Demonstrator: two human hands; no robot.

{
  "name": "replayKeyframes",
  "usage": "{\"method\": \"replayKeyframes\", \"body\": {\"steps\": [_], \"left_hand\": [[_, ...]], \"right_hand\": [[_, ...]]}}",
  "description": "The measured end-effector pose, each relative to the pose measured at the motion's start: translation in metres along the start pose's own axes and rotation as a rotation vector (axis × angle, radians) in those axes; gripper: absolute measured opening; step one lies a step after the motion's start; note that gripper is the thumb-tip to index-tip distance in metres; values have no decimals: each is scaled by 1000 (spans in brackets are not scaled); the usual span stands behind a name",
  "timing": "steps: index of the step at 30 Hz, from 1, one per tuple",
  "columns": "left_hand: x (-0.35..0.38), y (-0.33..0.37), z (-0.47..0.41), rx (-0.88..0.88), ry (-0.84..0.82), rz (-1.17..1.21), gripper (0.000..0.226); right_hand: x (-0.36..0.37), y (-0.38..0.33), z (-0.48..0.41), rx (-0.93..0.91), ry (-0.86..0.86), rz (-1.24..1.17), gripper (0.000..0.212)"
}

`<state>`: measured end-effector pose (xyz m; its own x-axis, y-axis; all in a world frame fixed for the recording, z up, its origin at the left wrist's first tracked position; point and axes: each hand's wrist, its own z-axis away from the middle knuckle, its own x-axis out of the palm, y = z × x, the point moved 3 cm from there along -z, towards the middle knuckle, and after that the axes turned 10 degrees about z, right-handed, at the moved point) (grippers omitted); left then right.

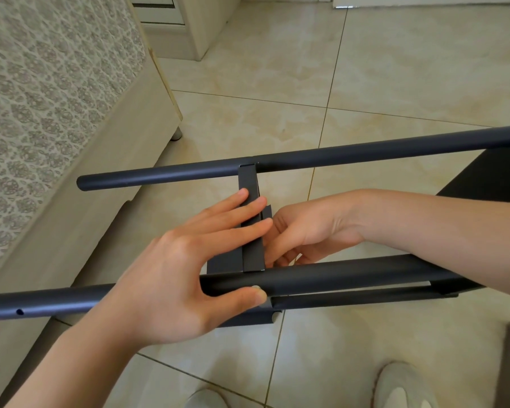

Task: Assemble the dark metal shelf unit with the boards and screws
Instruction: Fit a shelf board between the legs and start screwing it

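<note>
The dark metal shelf frame lies on its side across the floor. Its far tube and near tube run left to right, joined by a flat dark crossbar. My left hand lies flat over the crossbar, fingers straight and pressing on it, thumb against the near tube. My right hand reaches in from the right with fingers curled beside and under the crossbar; whatever they hold is hidden. A dark board of the shelf shows at the right.
A bed with a patterned cover and its pale wooden side stands close on the left. Beige floor tiles spread beyond the frame. My two light shoes are at the bottom edge. A screw hole marks the near tube.
</note>
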<state>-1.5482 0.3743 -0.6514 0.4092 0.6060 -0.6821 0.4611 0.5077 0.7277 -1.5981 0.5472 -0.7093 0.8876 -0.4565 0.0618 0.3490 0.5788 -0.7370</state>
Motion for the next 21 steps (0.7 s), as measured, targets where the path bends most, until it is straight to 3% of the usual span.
{"method": "replayKeyframes", "body": {"steps": [7, 12, 21], "left_hand": [[1, -1, 0, 2, -1, -1, 71], [0, -1, 1, 0, -1, 6, 71], [1, -2, 1, 0, 3, 2, 71]], "right_hand": [[2, 0, -2, 10, -1, 11, 37], [0, -1, 2, 0, -16, -11, 26], [-1, -1, 1, 20, -12, 18, 33]]}}
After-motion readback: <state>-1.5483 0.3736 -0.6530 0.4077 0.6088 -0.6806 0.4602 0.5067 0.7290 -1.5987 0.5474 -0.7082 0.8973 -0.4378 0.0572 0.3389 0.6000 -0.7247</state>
